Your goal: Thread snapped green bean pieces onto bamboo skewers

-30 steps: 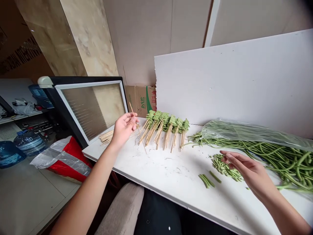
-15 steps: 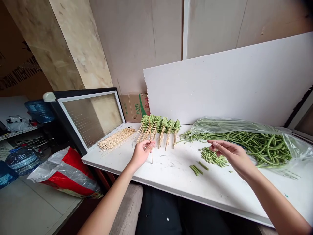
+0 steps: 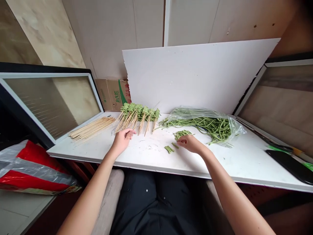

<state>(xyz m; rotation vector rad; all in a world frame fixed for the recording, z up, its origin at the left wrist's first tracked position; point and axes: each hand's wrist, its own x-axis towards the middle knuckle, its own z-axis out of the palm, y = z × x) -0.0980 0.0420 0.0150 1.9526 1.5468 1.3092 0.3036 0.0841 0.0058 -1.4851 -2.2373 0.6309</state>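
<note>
My left hand (image 3: 123,139) is raised over the left part of the white table (image 3: 141,160), fingers pinched together. The thin bamboo skewer in that pinch is hard to pick out against the skewers behind. Right of the middle, my right hand (image 3: 192,144) is low, thumb and fingers closed at the end of a cut green bean piece (image 3: 174,145). Other cut bean pieces (image 3: 168,149) lie just left of it. Behind the fingers is a small heap of cut beans (image 3: 182,133). Several skewers loaded with bean pieces (image 3: 139,111) are stacked beyond my left hand.
Bare bamboo skewers (image 3: 91,129) lie at the left. Long green beans (image 3: 215,127) spill from a clear plastic bag (image 3: 236,125) at the back right. A white board (image 3: 190,78) and a cardboard box (image 3: 111,94) stand behind. A black phone-like object (image 3: 290,164) lies far right.
My right hand has come down from above the bean heap to the loose cut pieces. The skewer in my left hand no longer shows clearly. The view has turned right and down.
</note>
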